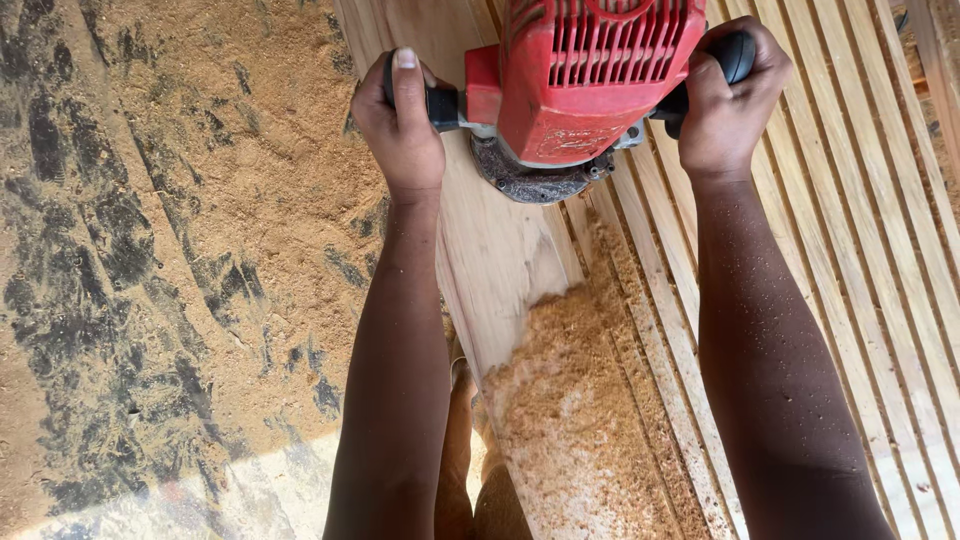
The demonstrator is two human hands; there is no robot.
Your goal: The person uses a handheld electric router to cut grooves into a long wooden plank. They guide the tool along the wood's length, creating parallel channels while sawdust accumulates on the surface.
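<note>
The person stands over a wooden panel (500, 240) and holds a red router (585, 75) with both hands, arms stretched straight down and out ahead. The left hand (400, 125) is wrapped tight round the black left handle (440, 103), thumb lying up along the grip so the nail shows. The right hand (728, 100) is closed just as firmly round the right handle (735, 55), whose rounded black end pokes out above the knuckles. Between the two fists sits the tool's red body with its slotted vents on top, and under it the round, dust-caked base (535, 180) rests flat on the wood, at the upper edge of the view. The panel is plain and smooth on the left and cut into long parallel grooves (850, 220) on the right, the ridges running away diagonally. Just below the base a thick drift of sawdust (580, 400) lies heaped over the board and across the nearest grooves. Fine specks of it cling to the right forearm (770, 350). To the left, the floor (150, 300) is dark and blotchy under a wide scatter of more sawdust, thickest near the panel's edge. Part of the person's leg (470, 480) shows low down between the arms.
</note>
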